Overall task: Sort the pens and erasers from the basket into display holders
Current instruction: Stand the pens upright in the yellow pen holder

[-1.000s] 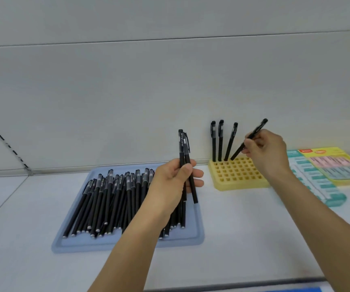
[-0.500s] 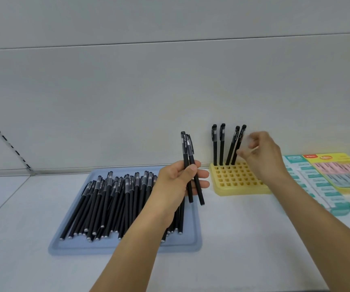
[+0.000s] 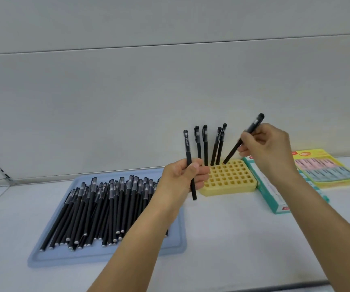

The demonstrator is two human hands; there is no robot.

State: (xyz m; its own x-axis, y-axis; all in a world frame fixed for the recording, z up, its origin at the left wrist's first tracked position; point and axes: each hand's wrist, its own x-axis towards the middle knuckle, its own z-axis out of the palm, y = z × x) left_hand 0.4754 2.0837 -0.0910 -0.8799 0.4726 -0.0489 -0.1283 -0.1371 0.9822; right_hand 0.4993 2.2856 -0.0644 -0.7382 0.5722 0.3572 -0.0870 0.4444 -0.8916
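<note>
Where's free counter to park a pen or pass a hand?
Bare counter lies between the blue tray and the green box, in front of the yellow holder. More left of the tray. Crowded: pen pile fills the tray; holder's back row holds four pens; both hands work there.

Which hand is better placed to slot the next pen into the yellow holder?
Right hand: its pen already angles tip-down at the yellow holder's back row.
</note>
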